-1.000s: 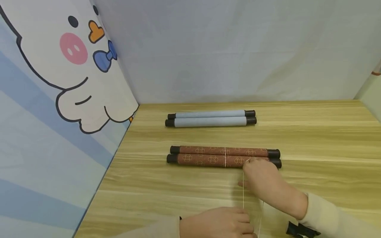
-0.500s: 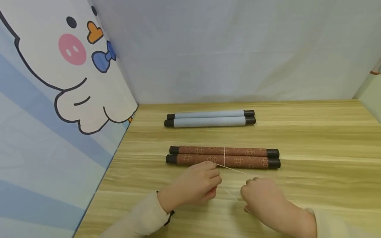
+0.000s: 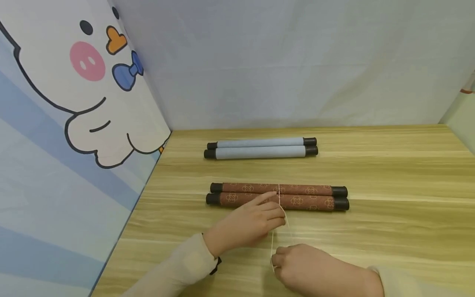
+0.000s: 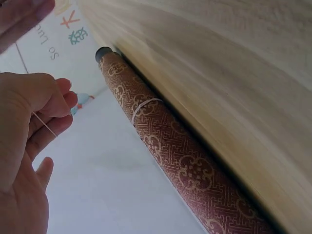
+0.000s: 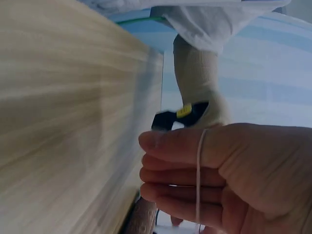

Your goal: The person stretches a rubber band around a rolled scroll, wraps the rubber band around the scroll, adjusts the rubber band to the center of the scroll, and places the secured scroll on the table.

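Two brown patterned scrolls [image 3: 311,201] with black end knobs lie side by side on the wooden table, a thin white cord band [image 3: 279,194] crossing both. My left hand [image 3: 250,222] is at the front scroll, index finger stretched over it near the band. Its other fingers curl by a loose white cord [image 3: 287,222], which passes between thumb and fingers in the left wrist view. Nearer the person, my right hand [image 3: 308,268] holds the other end of this cord, drawn over its fingertips. In the right wrist view the cord [image 5: 199,175] runs across its thumb and fingers.
Two pale blue scrolls [image 3: 261,152] with dark knobs lie farther back on the wooden table [image 3: 393,173]. A grey-white cloth wall [image 3: 297,62] rises behind, and a cartoon-printed panel [image 3: 55,185] borders the left side. A black strap [image 5: 195,112] circles the left wrist.
From the front edge, my left hand has moved up to the brown scrolls, its index finger now extended. My right hand has drawn back from them toward the person and left, the cord between both.
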Motion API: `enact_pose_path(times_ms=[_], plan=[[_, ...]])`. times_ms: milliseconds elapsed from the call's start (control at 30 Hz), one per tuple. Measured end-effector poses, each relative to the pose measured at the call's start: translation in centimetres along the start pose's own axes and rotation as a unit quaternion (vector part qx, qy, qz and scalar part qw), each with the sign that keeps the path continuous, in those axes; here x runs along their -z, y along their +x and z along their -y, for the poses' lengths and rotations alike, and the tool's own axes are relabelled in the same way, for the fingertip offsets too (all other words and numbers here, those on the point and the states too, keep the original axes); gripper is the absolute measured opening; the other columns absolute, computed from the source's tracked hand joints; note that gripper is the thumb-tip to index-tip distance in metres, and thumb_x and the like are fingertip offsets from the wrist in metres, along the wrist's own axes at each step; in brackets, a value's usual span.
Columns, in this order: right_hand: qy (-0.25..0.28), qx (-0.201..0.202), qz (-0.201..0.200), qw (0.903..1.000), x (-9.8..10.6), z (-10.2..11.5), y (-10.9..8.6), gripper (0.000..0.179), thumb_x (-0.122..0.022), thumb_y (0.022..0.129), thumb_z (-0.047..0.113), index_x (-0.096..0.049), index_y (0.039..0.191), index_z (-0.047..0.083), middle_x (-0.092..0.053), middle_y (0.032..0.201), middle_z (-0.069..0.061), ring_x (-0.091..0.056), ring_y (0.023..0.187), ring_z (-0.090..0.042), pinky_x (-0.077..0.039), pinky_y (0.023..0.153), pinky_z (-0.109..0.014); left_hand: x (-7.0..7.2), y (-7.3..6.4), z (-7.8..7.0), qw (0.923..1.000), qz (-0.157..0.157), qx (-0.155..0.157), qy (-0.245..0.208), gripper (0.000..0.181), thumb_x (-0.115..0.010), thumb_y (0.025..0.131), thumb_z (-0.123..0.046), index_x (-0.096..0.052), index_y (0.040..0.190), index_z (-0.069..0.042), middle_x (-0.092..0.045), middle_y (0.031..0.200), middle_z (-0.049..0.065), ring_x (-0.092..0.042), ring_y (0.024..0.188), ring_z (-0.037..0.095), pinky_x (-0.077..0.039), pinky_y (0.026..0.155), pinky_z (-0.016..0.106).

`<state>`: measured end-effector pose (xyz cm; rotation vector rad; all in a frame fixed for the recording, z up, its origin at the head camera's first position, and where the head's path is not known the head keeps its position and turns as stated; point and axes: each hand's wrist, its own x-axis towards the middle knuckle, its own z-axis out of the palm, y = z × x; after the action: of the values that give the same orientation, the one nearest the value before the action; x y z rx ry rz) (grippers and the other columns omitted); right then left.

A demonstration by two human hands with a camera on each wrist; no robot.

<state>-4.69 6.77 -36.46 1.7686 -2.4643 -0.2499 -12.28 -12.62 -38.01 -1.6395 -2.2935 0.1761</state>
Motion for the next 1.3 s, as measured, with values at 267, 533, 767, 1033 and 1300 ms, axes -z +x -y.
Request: enact_pose_path(times_ms=[267, 533, 767, 1033, 1300], plan=[[0.071, -0.116, 0.064, 0.9886, -0.6, -2.0, -1.4, 0.022, -0.087, 0.069, 0.037, -0.070, 0.071, 0.023, -0.055, 0.068, 0.013, -0.048, 0.057, -0.001, -0.042, 0.052, -0.018, 0.3, -1.1, -0.4, 0.9990, -0.039, -0.020, -0.010, 0.021, -0.065, 0.086, -0.008, -0.069, 0.101, -0.023, -0.067, 0.105, -0.013, -0.061, 0.109, 0.006, -0.024, 0.125, 0.032], [0.140, -0.250, 0.073, 0.9553, -0.8, -3.4, -1.8, 0.032, -0.088, 0.065, 0.032, -0.058, 0.062, 0.019, -0.047, 0.059, 0.010, -0.035, 0.052, -0.005, -0.032, 0.045, -0.022, 1.6, -0.8, -3.1, 0.9843, -0.093, -0.132, -0.071, 0.009, -0.064, 0.079, -0.023, -0.057, 0.074, -0.021, -0.056, 0.076, -0.010, -0.053, 0.082, 0.009, -0.045, 0.096, 0.021], [0.162, -0.308, 0.019, 0.9372, 0.0, -3.8, -1.7, 0.043, -0.081, 0.076, 0.037, -0.049, 0.052, 0.022, -0.041, 0.050, 0.013, -0.030, 0.047, -0.003, -0.029, 0.042, -0.020, 2.2, -0.2, -7.5, 0.9742, -0.009, -0.185, -0.129, 0.021, -0.046, 0.103, -0.032, -0.065, 0.101, -0.025, -0.060, 0.096, -0.015, -0.050, 0.089, 0.001, -0.041, 0.085, 0.013], [0.115, -0.221, 0.039, 0.9677, -0.2, -1.7, -1.9, 0.037, -0.087, 0.066, 0.042, -0.056, 0.057, 0.021, -0.042, 0.054, 0.014, -0.027, 0.051, -0.002, -0.029, 0.044, -0.018, 1.3, -0.6, -4.1, 0.9941, -0.043, -0.081, -0.058, 0.008, -0.066, 0.080, -0.025, -0.059, 0.078, -0.024, -0.056, 0.078, -0.013, -0.042, 0.073, 0.007, -0.042, 0.077, 0.019], [0.062, -0.028, 0.003, 0.9977, 0.1, -0.9, -1.2, 0.022, -0.086, 0.067, 0.038, -0.069, 0.072, 0.025, -0.056, 0.074, 0.017, -0.048, 0.065, 0.002, -0.043, 0.059, -0.012, 0.8, -0.5, -1.5, 0.9955, -0.077, -0.050, -0.024, 0.016, -0.070, 0.083, -0.014, -0.070, 0.094, -0.025, -0.070, 0.099, -0.013, -0.062, 0.105, 0.005, -0.023, 0.126, 0.040]])
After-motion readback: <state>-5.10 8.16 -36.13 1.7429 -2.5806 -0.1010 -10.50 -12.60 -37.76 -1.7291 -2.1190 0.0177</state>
